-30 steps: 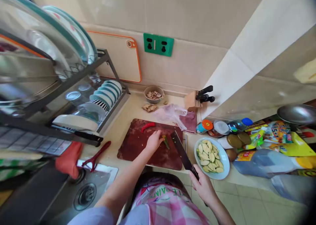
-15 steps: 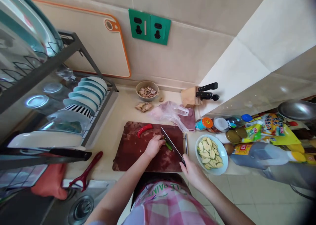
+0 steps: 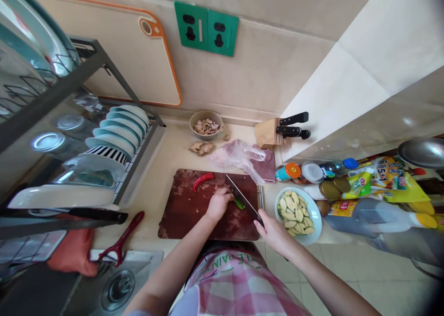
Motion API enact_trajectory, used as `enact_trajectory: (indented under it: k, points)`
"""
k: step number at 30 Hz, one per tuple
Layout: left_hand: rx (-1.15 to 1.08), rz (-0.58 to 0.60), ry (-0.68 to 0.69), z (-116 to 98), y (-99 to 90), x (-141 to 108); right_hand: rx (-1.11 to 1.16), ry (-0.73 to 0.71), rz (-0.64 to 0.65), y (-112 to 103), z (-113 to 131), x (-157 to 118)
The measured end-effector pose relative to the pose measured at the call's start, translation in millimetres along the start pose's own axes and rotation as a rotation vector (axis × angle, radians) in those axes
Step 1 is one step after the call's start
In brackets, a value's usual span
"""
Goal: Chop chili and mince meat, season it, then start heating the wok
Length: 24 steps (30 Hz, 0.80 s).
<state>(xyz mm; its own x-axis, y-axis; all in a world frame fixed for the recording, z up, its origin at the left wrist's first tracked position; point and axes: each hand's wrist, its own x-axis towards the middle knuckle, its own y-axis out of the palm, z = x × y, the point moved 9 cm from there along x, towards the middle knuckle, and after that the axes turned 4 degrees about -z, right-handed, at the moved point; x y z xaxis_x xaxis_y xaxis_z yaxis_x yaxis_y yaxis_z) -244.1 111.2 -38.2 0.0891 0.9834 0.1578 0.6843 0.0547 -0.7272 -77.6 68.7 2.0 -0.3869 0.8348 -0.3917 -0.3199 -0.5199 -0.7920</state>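
A dark red cutting board lies on the counter in front of me. My left hand is closed on a green pepper near the board's middle. My right hand grips the handle of a knife, whose blade slants over the board just right of the pepper. Near the board's top edge rests a curved red pepper. Right of the board stands a pale blue plate of sliced pale pieces.
Behind the board are a bowl, ginger, a plastic bag and a knife block. A dish rack and a red peeler are left. Bottles and jars crowd the right.
The knife blade has turned slightly, showing more of its flat side, and my right hand has shifted a little right. The view has moved slightly.
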Motion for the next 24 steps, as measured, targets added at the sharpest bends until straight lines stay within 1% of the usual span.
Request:
enact_trajectory:
  k: [3,5,8,11,14,18,22,24]
  points:
    - [-0.012,-0.050,-0.002,4,-0.6,-3,-0.024,0.035,-0.039,15,-2,7]
    - [-0.011,-0.063,0.020,4,-1.0,-4,-0.050,0.049,-0.052,19,-1,14]
    - [0.003,-0.059,0.059,2,-1.2,-3,-0.075,0.030,-0.021,8,4,20]
    - [0.024,-0.039,0.073,0,0.2,-1,-0.080,0.007,0.009,-6,9,17]
    - [0.065,-0.035,0.040,3,2.0,1,-0.106,0.032,0.006,-3,9,14]
    - [0.069,-0.049,0.013,8,2.8,-1,-0.187,0.063,-0.009,6,7,20]
    - [0.082,-0.065,0.040,7,0.8,-2,-0.115,-0.011,0.029,-6,13,24]
    - [0.106,-0.066,0.059,5,1.5,-1,-0.096,-0.023,0.030,-10,15,23]
